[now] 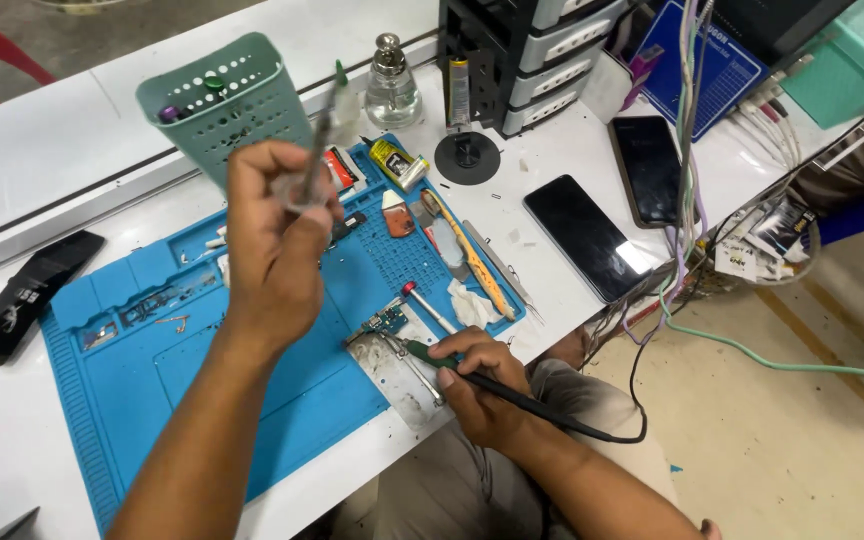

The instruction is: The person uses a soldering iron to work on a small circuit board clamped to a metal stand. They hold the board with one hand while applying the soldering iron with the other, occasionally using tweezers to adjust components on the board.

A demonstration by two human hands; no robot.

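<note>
Two tools are in hand at once: the right hand (480,378) is closed in a pen grip around a corded soldering iron (472,375), low in the centre of the frame, its tip resting at a small circuit board (385,321) clamped on a metal plate (397,375) on the blue work mat (252,370); the left hand (274,240), raised in the upper middle, has its fingers curled and pinched around a clear syringe (320,150) with a green tip. The iron looks light and stiff but hot at the front, so it is best held back on the dark handle, and its cable will drag a little. The syringe seems light, smooth and a bit slippery — best gripped by the barrel. The board looks thin and fragile, safest touched at its edges. In the upper left stands a green perforated basket (242,110) — it holds a few small tools with coloured caps. A glass dispenser bottle (391,85) holds clear liquid, and a black drawer unit (542,50) sits at the top; its contents are hidden. Two dark phones (587,240) lie right of the mat.
</note>
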